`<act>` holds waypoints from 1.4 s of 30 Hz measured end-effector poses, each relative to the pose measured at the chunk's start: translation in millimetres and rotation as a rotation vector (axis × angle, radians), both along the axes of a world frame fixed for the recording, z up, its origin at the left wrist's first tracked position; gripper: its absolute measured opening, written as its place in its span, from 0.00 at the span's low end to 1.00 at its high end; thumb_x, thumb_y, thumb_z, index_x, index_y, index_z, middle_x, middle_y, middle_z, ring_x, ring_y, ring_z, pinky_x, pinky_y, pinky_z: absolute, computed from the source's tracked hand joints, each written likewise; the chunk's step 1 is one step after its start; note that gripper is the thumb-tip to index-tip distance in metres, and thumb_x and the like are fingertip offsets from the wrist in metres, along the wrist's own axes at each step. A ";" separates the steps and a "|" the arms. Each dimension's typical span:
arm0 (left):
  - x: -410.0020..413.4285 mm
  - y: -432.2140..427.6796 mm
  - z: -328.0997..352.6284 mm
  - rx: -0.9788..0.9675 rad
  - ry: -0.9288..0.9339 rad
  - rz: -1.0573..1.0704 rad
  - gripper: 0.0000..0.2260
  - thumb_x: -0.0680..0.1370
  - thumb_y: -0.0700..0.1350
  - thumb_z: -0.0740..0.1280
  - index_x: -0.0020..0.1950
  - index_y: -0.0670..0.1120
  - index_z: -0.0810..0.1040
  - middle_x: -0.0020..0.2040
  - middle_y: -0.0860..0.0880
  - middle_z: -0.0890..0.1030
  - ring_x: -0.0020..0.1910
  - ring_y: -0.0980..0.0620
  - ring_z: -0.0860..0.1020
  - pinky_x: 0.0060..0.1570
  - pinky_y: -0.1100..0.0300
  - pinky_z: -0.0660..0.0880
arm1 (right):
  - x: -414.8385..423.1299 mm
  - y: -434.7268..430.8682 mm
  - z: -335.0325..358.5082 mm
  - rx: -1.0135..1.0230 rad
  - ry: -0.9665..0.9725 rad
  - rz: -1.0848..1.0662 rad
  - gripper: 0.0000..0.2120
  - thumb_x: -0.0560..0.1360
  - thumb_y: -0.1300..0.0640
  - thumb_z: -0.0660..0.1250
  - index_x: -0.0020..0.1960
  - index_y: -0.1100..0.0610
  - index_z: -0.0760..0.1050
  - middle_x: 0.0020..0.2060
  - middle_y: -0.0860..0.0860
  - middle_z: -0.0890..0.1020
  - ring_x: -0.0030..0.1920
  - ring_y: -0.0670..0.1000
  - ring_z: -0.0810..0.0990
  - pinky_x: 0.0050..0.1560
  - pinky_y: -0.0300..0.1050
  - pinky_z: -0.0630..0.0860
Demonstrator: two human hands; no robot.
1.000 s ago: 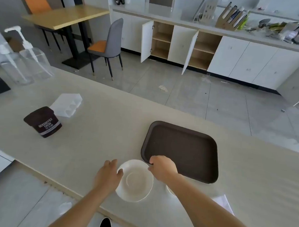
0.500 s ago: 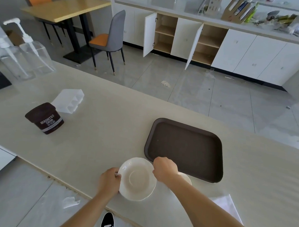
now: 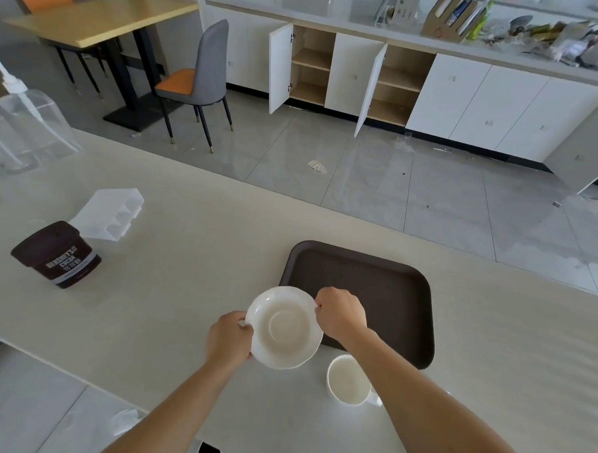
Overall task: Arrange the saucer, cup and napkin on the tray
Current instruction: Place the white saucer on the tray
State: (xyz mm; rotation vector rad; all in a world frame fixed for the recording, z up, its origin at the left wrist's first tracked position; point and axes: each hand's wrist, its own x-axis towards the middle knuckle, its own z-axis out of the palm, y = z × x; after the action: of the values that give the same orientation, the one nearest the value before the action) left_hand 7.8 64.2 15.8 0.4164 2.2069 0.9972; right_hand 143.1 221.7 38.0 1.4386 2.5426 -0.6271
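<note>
1. Holding the white saucer (image 3: 283, 327) by opposite edges, the person has it lifted off the surface (image 3: 193, 256); it is tilted a little and overlaps the near left corner of the dark tray (image 3: 384, 281).
2. The fingers of the left hand (image 3: 230, 336) are closed on the saucer's left rim; the fingers of the right hand (image 3: 341, 313) pinch its right rim, curled under so the tips are hidden.
3. The saucer looks like glazed ceramic, so it is probably stiff, fairly light, smooth enough to slip, and liable to chip if it knocks the tray's raised lip. The rim is the sensible place to hold it, as now, with the thumbs on top.
4. Just below the right wrist, the white cup (image 3: 349, 379) stands upright on the surface, outside the tray and beside its near edge. It too looks fragile; its handle seems to be on the side hidden by the forearm.
5. The napkin cannot be made out for certain.
6. Well to the left of the left fingers sit a brown cocoa tub (image 3: 57, 254) and a white plastic holder (image 3: 110, 213).
</note>
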 end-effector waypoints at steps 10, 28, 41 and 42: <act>4.9 67.9 7.1 -0.112 0.075 -0.224 0.08 0.70 0.40 0.60 0.45 0.45 0.77 0.45 0.44 0.81 0.39 0.46 0.76 0.31 0.59 0.67 | 3.5 53.7 -12.6 -0.050 0.070 -0.137 0.10 0.73 0.66 0.60 0.48 0.58 0.79 0.43 0.55 0.83 0.43 0.58 0.81 0.40 0.48 0.79; 13.3 82.4 -0.1 -0.133 0.055 -0.202 0.13 0.68 0.44 0.60 0.47 0.39 0.76 0.47 0.40 0.78 0.43 0.39 0.81 0.39 0.51 0.77 | 9.1 69.6 -37.6 -0.129 0.155 -0.274 0.12 0.76 0.63 0.59 0.52 0.59 0.81 0.47 0.55 0.85 0.47 0.58 0.83 0.50 0.54 0.83; 13.8 66.2 -7.9 -0.043 0.068 -0.192 0.05 0.67 0.41 0.59 0.38 0.40 0.71 0.36 0.37 0.73 0.37 0.43 0.70 0.38 0.52 0.70 | 16.7 62.6 -43.2 -0.102 0.286 -0.314 0.11 0.74 0.63 0.60 0.48 0.61 0.80 0.44 0.55 0.84 0.45 0.58 0.81 0.43 0.52 0.80; 12.6 63.4 -10.3 -0.041 0.110 -0.200 0.05 0.68 0.41 0.60 0.39 0.40 0.72 0.37 0.38 0.75 0.38 0.46 0.71 0.38 0.53 0.68 | 19.3 62.2 -43.8 -0.100 0.299 -0.320 0.11 0.74 0.62 0.60 0.49 0.61 0.80 0.45 0.54 0.83 0.46 0.57 0.81 0.44 0.51 0.79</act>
State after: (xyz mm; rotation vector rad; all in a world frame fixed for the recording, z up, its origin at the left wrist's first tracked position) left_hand 20.4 127.6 5.5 0.6729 2.2265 0.8382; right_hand 162.5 283.9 -5.8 1.8560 2.4578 -1.0762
